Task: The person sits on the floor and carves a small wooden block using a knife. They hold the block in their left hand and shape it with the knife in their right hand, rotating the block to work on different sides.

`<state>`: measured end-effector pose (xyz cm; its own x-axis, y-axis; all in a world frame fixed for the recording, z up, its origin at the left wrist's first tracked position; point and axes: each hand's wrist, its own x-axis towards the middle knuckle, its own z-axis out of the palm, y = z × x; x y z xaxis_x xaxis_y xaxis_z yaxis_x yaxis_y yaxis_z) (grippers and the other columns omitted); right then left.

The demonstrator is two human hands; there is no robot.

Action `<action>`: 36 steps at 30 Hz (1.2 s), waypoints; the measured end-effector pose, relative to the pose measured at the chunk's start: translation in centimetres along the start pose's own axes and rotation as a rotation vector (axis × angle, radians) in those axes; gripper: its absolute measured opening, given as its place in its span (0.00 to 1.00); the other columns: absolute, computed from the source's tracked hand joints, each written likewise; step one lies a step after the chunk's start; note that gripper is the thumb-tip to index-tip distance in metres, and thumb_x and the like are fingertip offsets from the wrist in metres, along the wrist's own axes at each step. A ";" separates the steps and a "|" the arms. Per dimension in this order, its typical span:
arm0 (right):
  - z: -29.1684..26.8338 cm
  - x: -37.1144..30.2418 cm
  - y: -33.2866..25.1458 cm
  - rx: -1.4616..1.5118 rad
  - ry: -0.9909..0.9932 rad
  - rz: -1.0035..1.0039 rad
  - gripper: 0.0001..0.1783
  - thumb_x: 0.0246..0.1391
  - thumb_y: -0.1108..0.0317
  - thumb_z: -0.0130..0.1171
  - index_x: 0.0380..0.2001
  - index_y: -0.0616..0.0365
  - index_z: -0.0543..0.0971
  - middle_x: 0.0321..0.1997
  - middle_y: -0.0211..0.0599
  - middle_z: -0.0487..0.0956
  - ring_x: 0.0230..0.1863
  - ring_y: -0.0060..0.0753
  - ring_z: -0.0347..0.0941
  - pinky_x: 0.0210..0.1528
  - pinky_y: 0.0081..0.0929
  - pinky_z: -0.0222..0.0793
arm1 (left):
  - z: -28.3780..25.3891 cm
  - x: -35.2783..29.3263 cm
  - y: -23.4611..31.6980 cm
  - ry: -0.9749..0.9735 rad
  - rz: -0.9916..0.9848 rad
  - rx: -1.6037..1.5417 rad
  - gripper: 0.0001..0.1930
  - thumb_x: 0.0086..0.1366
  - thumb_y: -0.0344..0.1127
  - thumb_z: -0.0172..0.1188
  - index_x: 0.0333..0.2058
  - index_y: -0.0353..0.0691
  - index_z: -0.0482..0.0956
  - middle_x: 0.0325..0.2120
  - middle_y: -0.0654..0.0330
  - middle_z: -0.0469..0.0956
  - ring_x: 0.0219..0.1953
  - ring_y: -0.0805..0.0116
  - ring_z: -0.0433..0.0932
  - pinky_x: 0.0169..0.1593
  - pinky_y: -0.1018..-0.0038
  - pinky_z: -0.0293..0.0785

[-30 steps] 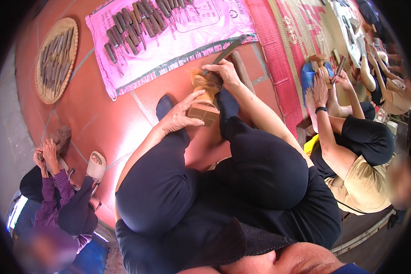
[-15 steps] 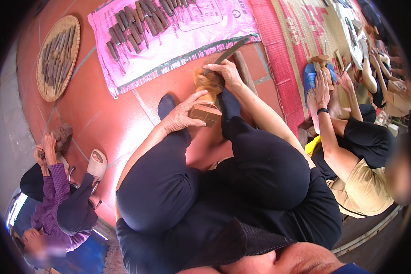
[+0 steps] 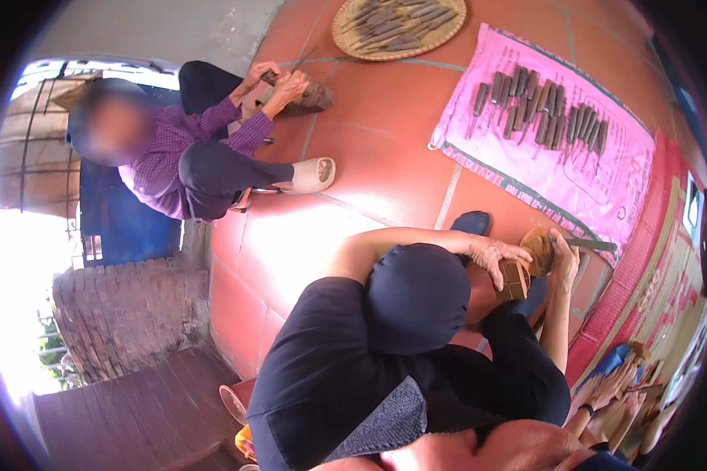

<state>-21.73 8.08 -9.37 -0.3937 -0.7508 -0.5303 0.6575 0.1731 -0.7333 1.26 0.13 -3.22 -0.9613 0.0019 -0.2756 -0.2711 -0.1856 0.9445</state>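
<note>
Wooden carving beside near right corner of pink sheet. Your left hand grasps its squared base, right hand a dark tool. Body looks shaped; what remains, hard to judge.

1. The sheet lies on the floor before the person, beyond both hands, with rows of hand tools on it.
2. Left of the sheet and farther out lies the tray, more tools in it.
3. Right of the sheet runs the mat.
4. Between left hand and right hand is the carving.
5. Well left sits a co-worker, a block under their hands.
</note>
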 end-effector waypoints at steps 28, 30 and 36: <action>2.8 0.1 -0.8 -0.263 -0.064 -0.023 0.03 0.50 0.77 0.62 0.29 0.60 0.79 0.30 0.26 0.77 0.33 0.21 0.73 0.39 0.17 0.67 | -0.7 1.4 -0.1 -0.025 0.011 0.016 0.53 0.44 0.35 0.76 0.66 0.37 0.53 0.59 0.53 0.66 0.62 0.63 0.64 0.63 0.68 0.62; 2.6 0.5 -0.6 -0.143 0.035 -0.062 0.04 0.50 0.78 0.62 0.32 0.60 0.79 0.32 0.28 0.78 0.32 0.22 0.74 0.39 0.19 0.70 | -0.7 1.2 -0.4 -0.020 0.005 0.027 0.53 0.44 0.35 0.76 0.66 0.37 0.53 0.59 0.53 0.66 0.62 0.63 0.64 0.63 0.68 0.61; 2.1 0.5 -0.9 -0.220 -0.102 -0.011 0.10 0.49 0.77 0.63 0.37 0.63 0.80 0.33 0.28 0.79 0.33 0.21 0.74 0.41 0.17 0.69 | -0.4 1.1 -0.6 -0.023 -0.006 0.001 0.53 0.43 0.35 0.76 0.66 0.37 0.53 0.59 0.54 0.66 0.62 0.63 0.64 0.64 0.68 0.61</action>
<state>-21.13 6.27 -8.10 -0.3258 -0.8122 -0.4839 0.4931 0.2907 -0.8199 0.40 -0.16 -4.18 -0.9606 0.0253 -0.2767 -0.2765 -0.1846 0.9431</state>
